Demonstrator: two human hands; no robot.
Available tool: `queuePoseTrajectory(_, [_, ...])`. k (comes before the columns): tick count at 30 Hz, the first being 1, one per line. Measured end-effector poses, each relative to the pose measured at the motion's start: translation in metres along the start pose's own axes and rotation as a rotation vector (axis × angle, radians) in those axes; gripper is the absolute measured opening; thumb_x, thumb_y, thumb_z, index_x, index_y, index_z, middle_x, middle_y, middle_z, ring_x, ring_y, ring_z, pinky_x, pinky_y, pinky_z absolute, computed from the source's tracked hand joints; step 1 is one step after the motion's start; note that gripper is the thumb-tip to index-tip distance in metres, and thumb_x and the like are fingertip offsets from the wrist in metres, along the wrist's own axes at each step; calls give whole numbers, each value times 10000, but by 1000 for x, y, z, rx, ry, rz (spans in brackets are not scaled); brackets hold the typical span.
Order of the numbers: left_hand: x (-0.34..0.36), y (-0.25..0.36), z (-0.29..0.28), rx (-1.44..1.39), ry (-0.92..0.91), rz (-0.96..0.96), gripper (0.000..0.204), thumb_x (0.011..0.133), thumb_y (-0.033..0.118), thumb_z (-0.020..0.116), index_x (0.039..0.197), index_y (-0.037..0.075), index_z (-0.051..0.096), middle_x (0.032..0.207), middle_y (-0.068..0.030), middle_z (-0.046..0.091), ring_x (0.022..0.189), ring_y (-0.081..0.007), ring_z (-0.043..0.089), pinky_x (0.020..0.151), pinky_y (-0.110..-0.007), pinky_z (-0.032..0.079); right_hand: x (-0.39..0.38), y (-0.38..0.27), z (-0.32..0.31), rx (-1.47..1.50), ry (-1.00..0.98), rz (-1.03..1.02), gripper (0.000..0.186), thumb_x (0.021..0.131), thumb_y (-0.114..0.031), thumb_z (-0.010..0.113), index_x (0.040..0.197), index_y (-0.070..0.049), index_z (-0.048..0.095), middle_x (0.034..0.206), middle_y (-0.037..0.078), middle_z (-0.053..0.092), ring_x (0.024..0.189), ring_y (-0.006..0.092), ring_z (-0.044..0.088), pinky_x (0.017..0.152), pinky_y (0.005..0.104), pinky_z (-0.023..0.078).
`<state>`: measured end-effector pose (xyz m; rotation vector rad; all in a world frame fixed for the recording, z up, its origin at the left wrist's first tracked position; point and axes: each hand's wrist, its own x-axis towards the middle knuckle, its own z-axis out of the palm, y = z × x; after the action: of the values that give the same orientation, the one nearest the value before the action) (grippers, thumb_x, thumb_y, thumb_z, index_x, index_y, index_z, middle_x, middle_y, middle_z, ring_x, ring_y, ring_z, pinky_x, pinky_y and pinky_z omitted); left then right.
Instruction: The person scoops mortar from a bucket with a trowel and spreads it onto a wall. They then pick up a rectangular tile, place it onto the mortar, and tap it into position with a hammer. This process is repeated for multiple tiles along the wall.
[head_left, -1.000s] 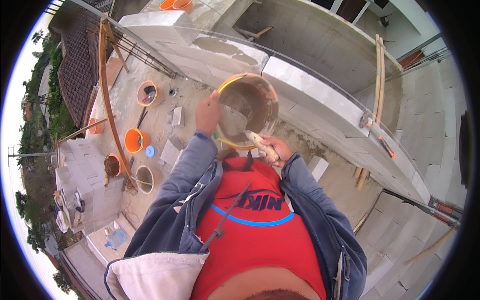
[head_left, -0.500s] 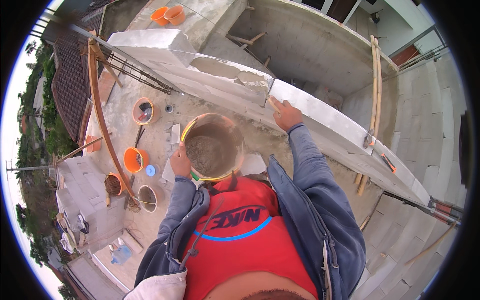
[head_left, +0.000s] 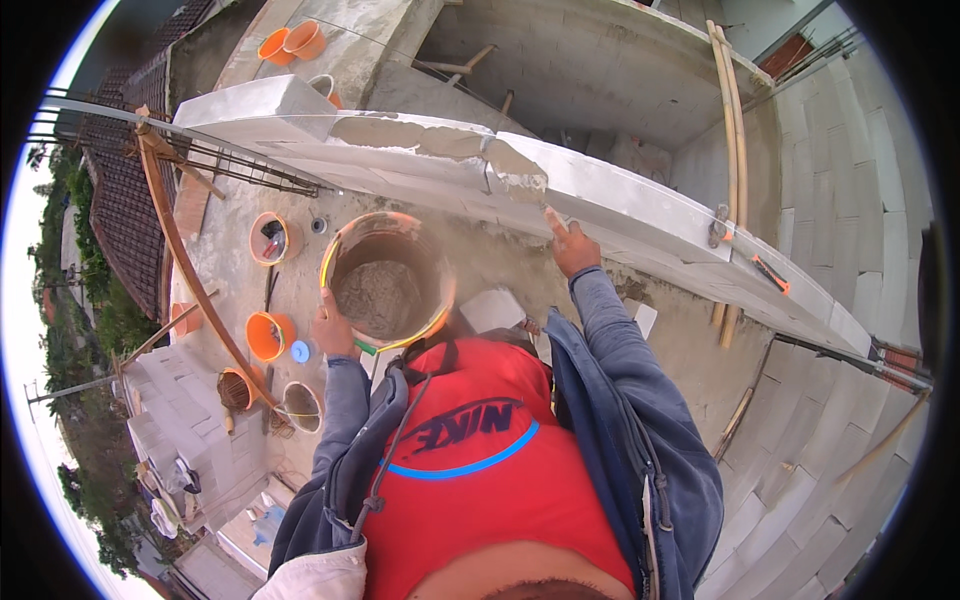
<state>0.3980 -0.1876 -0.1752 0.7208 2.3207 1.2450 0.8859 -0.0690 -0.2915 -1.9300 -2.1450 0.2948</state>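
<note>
The left hand [head_left: 332,327] grips the rim of an orange bucket [head_left: 388,282] of grey mortar held at chest height. The right hand [head_left: 572,246], closed around a trowel, reaches the mortar-topped block wall [head_left: 620,200].

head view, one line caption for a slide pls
Left hand holds a mortar bucket while the right hand spreads mortar on the block wall.
</note>
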Motion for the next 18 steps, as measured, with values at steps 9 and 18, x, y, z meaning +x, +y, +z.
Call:
queuePoseTrajectory(9, [-68,86,39,-69,-158,123,703,1047,607,635,662,22,573,653,21,480,683,-102,452,604,-347,412,-122,59,-82,307,42,-170,695,908,-222,724,1565,-315,517,1056,134,639,818,399,696,723,529,596])
queuePoseTrajectory(18, [-162,175,83,-67,-337,345,637,1002,495,763,626,39,526,599,47,429,592,-65,378,511,-318,311,-112,-60,-151,249,-411,-143,465,879,-202,665,1334,-105,641,921,231,731,849,462,728,797,564,594])
